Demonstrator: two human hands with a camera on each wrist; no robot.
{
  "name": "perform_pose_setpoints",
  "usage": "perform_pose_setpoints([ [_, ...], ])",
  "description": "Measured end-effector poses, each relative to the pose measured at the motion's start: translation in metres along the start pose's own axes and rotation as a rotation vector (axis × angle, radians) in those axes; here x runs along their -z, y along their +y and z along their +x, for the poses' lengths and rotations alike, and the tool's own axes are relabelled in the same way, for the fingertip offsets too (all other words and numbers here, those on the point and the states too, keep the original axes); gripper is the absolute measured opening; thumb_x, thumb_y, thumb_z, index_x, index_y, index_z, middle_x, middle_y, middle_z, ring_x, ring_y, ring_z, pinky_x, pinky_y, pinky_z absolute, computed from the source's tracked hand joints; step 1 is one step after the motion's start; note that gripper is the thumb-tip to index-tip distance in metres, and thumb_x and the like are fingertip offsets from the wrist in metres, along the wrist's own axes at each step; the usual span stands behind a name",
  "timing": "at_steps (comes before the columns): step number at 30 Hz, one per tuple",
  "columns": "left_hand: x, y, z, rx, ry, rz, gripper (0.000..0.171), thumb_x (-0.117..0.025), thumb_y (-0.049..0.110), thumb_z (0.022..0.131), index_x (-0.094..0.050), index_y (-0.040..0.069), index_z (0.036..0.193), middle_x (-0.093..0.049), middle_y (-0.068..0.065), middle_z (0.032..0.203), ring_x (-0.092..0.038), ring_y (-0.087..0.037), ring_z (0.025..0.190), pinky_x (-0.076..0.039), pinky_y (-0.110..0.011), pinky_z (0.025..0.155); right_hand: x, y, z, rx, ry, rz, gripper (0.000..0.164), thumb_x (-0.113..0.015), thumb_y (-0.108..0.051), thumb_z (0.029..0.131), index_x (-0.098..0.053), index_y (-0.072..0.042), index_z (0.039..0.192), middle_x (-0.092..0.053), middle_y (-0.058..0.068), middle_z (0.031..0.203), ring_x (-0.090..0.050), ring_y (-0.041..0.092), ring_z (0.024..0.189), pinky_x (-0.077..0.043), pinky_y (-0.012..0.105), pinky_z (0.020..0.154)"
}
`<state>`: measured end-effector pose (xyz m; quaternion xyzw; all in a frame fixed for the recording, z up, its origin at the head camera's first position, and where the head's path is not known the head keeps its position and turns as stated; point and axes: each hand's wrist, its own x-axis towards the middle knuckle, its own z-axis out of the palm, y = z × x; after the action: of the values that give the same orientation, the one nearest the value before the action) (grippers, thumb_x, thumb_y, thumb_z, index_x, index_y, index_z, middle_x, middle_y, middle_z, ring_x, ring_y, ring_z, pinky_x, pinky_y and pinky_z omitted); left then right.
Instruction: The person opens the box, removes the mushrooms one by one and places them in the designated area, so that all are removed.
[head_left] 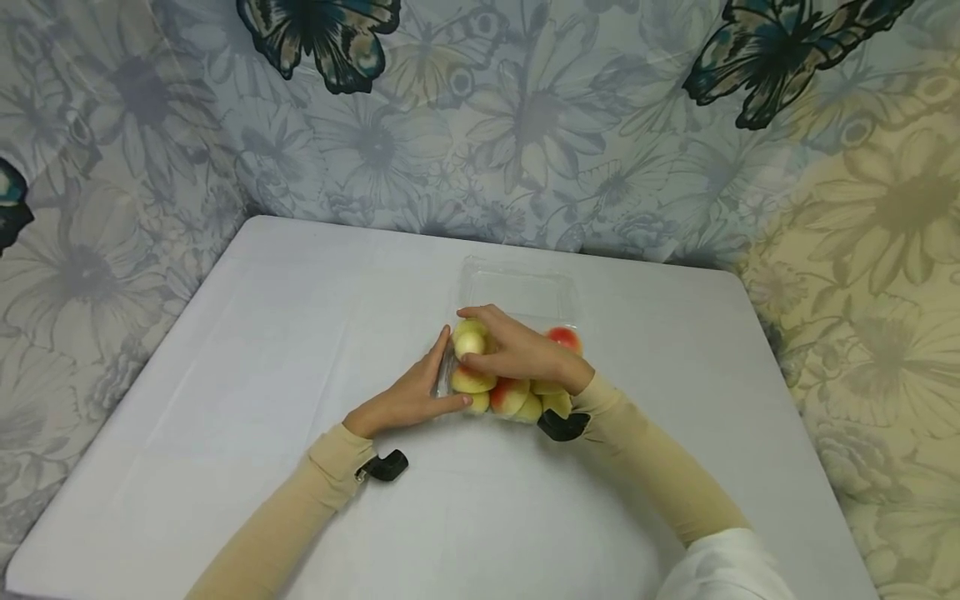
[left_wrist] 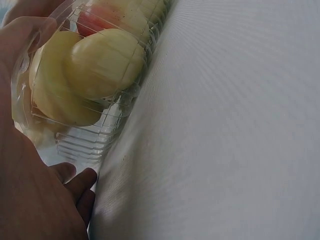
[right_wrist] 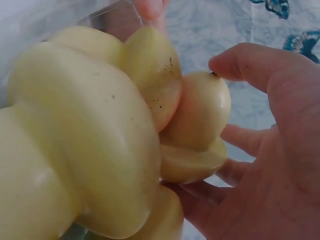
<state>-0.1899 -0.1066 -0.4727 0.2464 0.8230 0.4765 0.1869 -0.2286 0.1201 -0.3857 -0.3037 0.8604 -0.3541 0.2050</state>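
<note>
A clear plastic clamshell box sits mid-table, heaped with yellow fruits, some with a red blush. My left hand rests against the box's near left corner. Its straight fingers lie along the left side, and the thumb touches the front rim. From above, my right hand holds a small yellow fruit at the left of the heap, thumb on one side and fingers on the other. Another yellow fruit lies right against it. The right hand and wrist hide part of the heap.
The box's see-through lid lies folded back toward the wall. A white cloth covers the table. Behind stands a flowered wall covering with butterflies. Each wrist carries a black camera mount.
</note>
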Motion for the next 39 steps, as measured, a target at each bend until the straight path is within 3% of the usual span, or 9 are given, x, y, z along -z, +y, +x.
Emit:
perform_pose_setpoints([
  [6,-0.0011,-0.0002,-0.0006,-0.01,0.013,-0.001,0.118,-0.07,0.052,0.092,0.02,0.016,0.161,0.008,0.0,0.172,0.003,-0.02,0.159,-0.009,-0.053,0.129,-0.0009,-0.002,-0.0029,-0.014,-0.03,0.029,0.073,-0.062,-0.034,0.095,-0.03,-0.016,0.158,-0.038,0.008,0.152,-0.047,0.023,0.126,-0.041,0.045,0.111],
  [12,-0.0017,0.0008,-0.0007,-0.005,0.01,0.002,0.119,-0.069,0.052,0.092,0.021,0.017,0.161,0.011,0.001,0.171,0.003,-0.021,0.159,-0.01,-0.053,0.128,-0.0014,-0.0005,-0.0025,0.027,-0.032,0.045,0.068,-0.064,-0.029,0.097,-0.034,-0.009,0.155,-0.039,0.009,0.152,-0.047,0.024,0.127,-0.044,0.045,0.108],
  [17,-0.0013,0.0014,-0.0015,0.009,-0.006,0.012,0.118,-0.068,0.052,0.092,0.022,0.019,0.16,0.011,-0.001,0.171,0.003,-0.02,0.159,-0.009,-0.052,0.129,-0.0052,0.0023,0.0015,0.007,0.035,0.098,0.057,-0.063,-0.037,0.1,-0.044,-0.008,0.145,-0.046,0.007,0.141,-0.051,0.022,0.113,-0.047,0.038,0.098],
  [21,-0.001,0.0018,-0.0012,0.007,-0.004,0.017,0.118,-0.068,0.052,0.092,0.022,0.018,0.16,0.009,-0.003,0.171,0.003,-0.021,0.159,-0.009,-0.052,0.129,-0.0065,0.0018,0.0024,-0.006,0.073,0.129,0.057,-0.067,-0.031,0.098,-0.043,-0.007,0.143,-0.05,0.008,0.131,-0.054,0.022,0.103,-0.049,0.035,0.09],
  [28,-0.0012,0.0018,-0.0007,0.022,-0.006,0.015,0.117,-0.068,0.055,0.092,0.023,0.024,0.16,0.011,-0.001,0.171,0.004,-0.021,0.159,-0.009,-0.052,0.129,-0.005,-0.0025,-0.003,-0.02,0.027,0.105,0.074,-0.071,-0.03,0.096,-0.033,-0.011,0.156,-0.045,0.008,0.144,-0.053,0.022,0.119,-0.05,0.041,0.103],
  [39,-0.0012,0.0018,-0.0007,0.014,0.002,0.002,0.118,-0.069,0.053,0.092,0.021,0.019,0.161,0.01,-0.001,0.171,0.004,-0.021,0.159,-0.009,-0.052,0.129,-0.006,0.0012,-0.0064,0.018,0.058,0.108,0.068,-0.072,-0.028,0.095,-0.039,-0.012,0.153,-0.046,0.007,0.146,-0.052,0.023,0.123,-0.048,0.045,0.104],
])
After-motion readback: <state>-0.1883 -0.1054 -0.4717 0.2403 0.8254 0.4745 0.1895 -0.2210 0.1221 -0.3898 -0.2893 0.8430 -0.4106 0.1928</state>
